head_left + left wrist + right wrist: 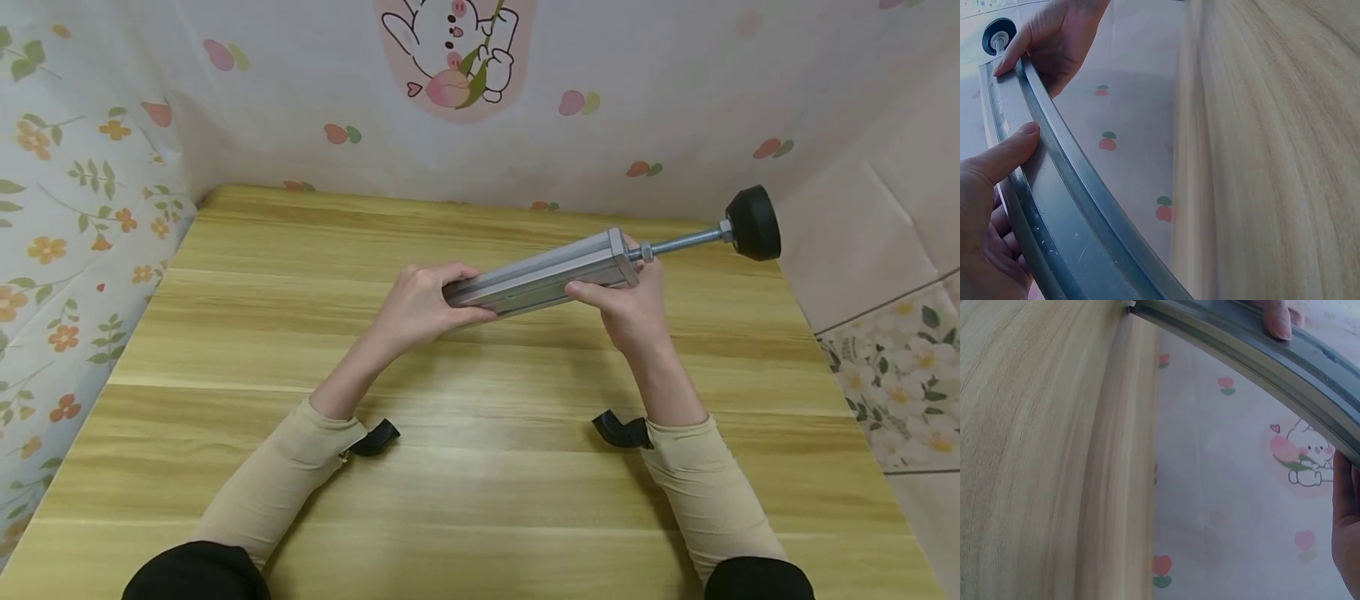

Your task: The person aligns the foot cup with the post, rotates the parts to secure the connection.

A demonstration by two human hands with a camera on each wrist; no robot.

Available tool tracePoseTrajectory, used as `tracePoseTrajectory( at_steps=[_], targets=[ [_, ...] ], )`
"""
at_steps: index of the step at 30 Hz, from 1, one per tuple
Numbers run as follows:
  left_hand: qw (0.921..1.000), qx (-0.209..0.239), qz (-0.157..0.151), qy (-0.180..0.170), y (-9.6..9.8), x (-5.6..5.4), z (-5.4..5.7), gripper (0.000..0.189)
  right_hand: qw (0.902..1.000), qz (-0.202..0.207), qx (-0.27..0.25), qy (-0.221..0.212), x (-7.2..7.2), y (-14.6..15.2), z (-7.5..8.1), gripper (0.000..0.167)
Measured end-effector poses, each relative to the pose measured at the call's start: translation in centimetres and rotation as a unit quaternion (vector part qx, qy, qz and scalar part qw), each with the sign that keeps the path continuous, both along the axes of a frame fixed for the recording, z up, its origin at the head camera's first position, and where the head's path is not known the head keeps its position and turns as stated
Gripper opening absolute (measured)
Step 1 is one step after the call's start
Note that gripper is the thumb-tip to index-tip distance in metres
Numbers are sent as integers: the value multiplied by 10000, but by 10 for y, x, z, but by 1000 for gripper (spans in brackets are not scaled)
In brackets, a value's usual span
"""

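A grey aluminium profile (547,271) with grooves along its sides is held above the table, sloping up to the right. Near its lower left end, my left hand (416,308) grips it, thumb along the near side. The right hand (633,308) holds the other end, its thumb on the near face and most fingers hidden behind. From that end juts a threaded rod (686,242) with nuts, carrying a black levelling foot (756,223). In the left wrist view the profile (1066,187) lies between both hands; the right wrist view shows its grooved side (1260,369).
Beneath the hands spreads a wood-grain table (480,508). A white patterned cloth (300,75) hangs behind its back edge, and a floral cloth (75,208) hangs at the left. Black curved pieces (375,437) stick out inward from both sleeve cuffs.
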State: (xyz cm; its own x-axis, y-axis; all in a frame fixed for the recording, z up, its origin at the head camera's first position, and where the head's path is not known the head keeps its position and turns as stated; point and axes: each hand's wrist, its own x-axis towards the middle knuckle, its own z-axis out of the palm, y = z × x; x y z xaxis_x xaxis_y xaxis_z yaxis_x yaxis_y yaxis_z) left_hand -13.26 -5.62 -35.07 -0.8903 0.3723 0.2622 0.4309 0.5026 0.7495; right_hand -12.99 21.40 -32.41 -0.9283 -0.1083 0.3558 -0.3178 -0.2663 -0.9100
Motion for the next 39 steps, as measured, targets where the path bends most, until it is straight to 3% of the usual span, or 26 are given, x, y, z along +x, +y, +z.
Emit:
tracePoseTrajectory(
  at_steps=[16, 23, 33, 39],
  targets=[
    [9998, 122, -138, -25, 2, 1, -3, 45, 9999, 87, -85, 74, -1, 1, -1, 44],
    [9996, -23, -269, 88, 5, 5, -3, 47, 10000, 20, -44, 5, 0, 1, -1, 48],
    [9916, -379, -354, 1186, 18, 14, -3, 72, 9999, -57, 144, -29, 3, 0, 3, 47],
    [9738, -397, -264, 2225, 32, 16, -4, 84, 9996, -93, 284, 5, 3, 1, 4, 45]
  ],
)
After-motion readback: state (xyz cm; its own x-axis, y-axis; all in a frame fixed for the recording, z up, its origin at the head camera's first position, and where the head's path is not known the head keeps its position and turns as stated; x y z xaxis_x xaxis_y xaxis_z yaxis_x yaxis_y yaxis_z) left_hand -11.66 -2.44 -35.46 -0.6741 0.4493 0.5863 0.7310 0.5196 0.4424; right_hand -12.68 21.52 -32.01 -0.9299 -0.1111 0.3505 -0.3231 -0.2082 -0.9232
